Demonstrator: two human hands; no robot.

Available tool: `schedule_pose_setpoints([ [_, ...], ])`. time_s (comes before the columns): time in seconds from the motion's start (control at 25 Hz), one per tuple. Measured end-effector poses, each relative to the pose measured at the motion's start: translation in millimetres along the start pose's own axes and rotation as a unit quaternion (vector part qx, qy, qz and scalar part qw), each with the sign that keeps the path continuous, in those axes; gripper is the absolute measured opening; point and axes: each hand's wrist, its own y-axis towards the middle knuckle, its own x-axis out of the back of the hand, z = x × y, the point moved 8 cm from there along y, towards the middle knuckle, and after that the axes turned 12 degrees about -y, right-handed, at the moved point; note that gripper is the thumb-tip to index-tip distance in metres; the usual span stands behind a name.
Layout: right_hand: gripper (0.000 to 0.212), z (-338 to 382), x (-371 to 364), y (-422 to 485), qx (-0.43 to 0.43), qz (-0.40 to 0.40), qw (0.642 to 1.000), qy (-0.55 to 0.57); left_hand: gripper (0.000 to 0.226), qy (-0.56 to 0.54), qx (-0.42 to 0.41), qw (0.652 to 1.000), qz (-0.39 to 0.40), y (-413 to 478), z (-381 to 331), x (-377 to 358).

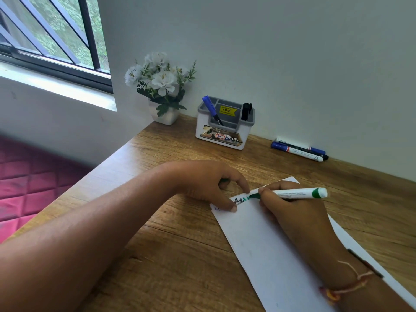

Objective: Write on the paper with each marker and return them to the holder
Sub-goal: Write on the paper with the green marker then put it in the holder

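Head view: a white-and-grey marker holder (225, 128) stands at the back of a wooden desk (180, 244), close to the wall. A blue marker (211, 110) leans in its left compartment and a black marker (246, 111) stands upright in its right one; a yellow price sticker (227, 110) sits between them.

In front of the holder and slightly to its right, nearer the camera, lies a white paper (258, 248), skewed on the desk. The right hand (290, 215) rests on it, fingers closed round a green marker (299, 193). The marker's tip touches the sheet near the edge closest to the holder, at the end of a short line of writing (242, 200) in blue, black and green.

The left hand (209, 185), straight in front of the holder, is arched, with its thumb and forefinger tips pressing on the paper's corner beside the writing. Its other fingers curl underneath, and whether they hold anything cannot be told.

Right of the holder, two more markers (299, 152) lie side by side along the wall. Left of it stands a white pot of white flowers (164, 113). A thread bracelet (346, 287) circles the right wrist.
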Motion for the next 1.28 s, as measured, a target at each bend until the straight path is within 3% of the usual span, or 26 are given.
schedule_pose_setpoints([
  [1.28,0.014,2.2,2.4,-3.2,-0.020,-0.008,1.000,0.007,0.046,-0.009,0.001,1.000,0.002,3.9,4.1,0.0],
])
